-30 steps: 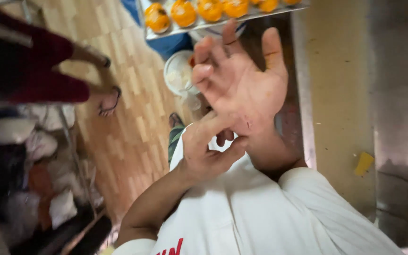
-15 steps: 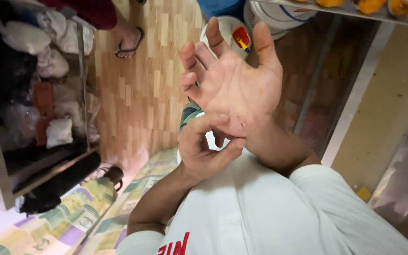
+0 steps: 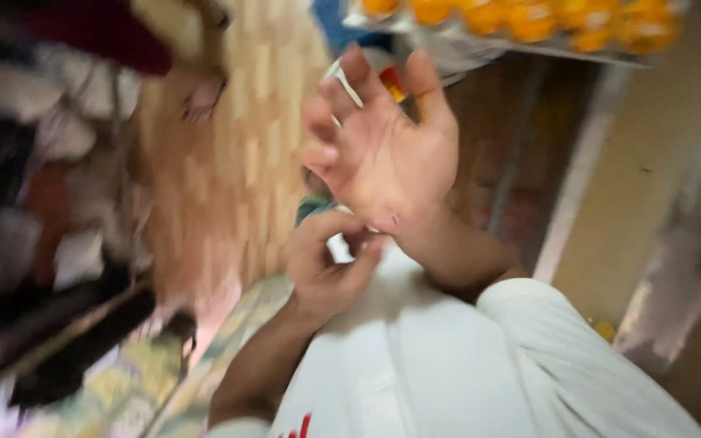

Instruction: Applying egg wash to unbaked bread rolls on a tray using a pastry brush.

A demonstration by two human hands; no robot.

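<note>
Pinching at the base of the palm is recorded as the work in hand.

- Right hand [image 3: 383,154]: raised, palm up, fingers spread wide; nothing is held in it.
- Left hand [image 3: 326,264]: curled just under the right wrist, thumb and fingertips [image 3: 367,243] brought close together against the heel of the palm. Whether anything small is caught between them cannot be told; blur hides it.
- White shirt [image 3: 415,365]: directly below the pinch, touching both forearms. It is judged light, soft and limp, with no risk of breakage. It is best taken by a fold of cloth gathered near the pinch, since a flat press would only slide over it.
- Tray of round orange items [image 3: 529,20]: well beyond the open fingers, out of reach of the pinch.
- Wooden floor [image 3: 229,162]: seen past the left hand's side.
- Another person's foot [image 3: 200,97]: noted on the floor, well apart from both hands.
- Patterned mat [image 3: 123,381]: below the left forearm.
</note>
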